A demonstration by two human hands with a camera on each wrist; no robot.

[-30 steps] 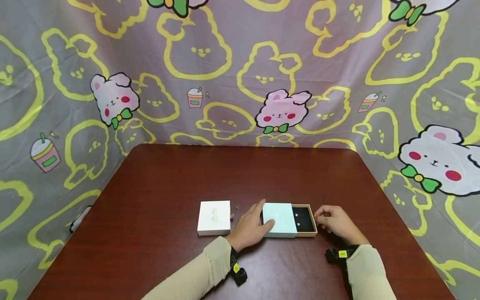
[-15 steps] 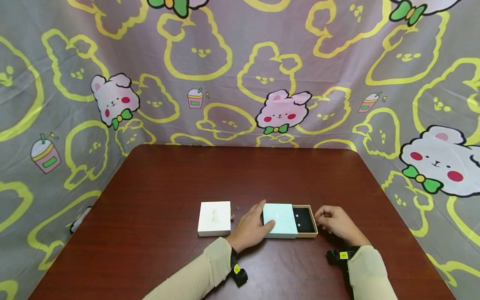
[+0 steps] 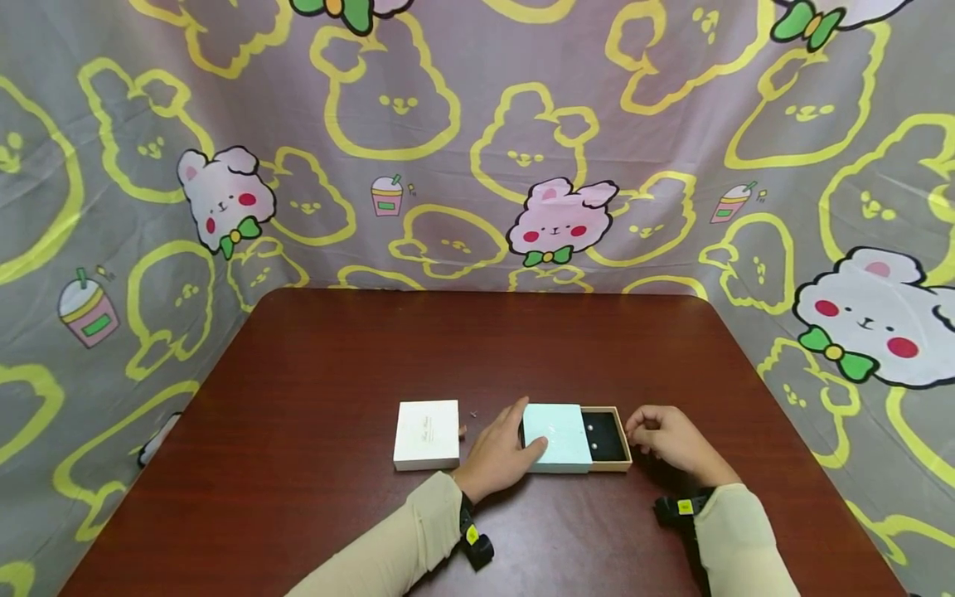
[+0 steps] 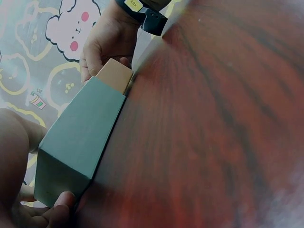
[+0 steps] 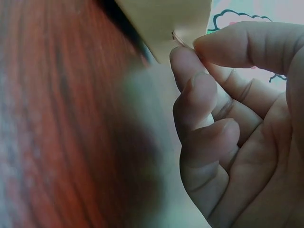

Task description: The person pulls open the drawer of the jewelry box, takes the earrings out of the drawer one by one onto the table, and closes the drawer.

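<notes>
A pale blue jewelry box has its sleeve (image 3: 558, 433) lying flat on the table, with a tan drawer (image 3: 625, 435) pulled partway out to the right. Inside the drawer, two small pearl-like studs (image 3: 593, 446) sit on a black insert (image 3: 609, 431). My left hand (image 3: 492, 458) holds the sleeve's left end, thumb along the near edge; the left wrist view shows fingertips curled against the sleeve (image 4: 88, 126). With thumb and forefinger, my right hand (image 5: 256, 152) pinches a tiny ribbon tab (image 5: 177, 40) on the drawer's end face (image 5: 166, 19). The other right fingers are curled.
Left of my left hand lies a white square box (image 3: 425, 433) with faint lettering and a small brown tab (image 3: 462, 431). A tiny metallic item (image 3: 473, 413) lies between that box and my left hand. Patterned cloth (image 3: 418, 124) hangs around the brown table (image 3: 336, 356).
</notes>
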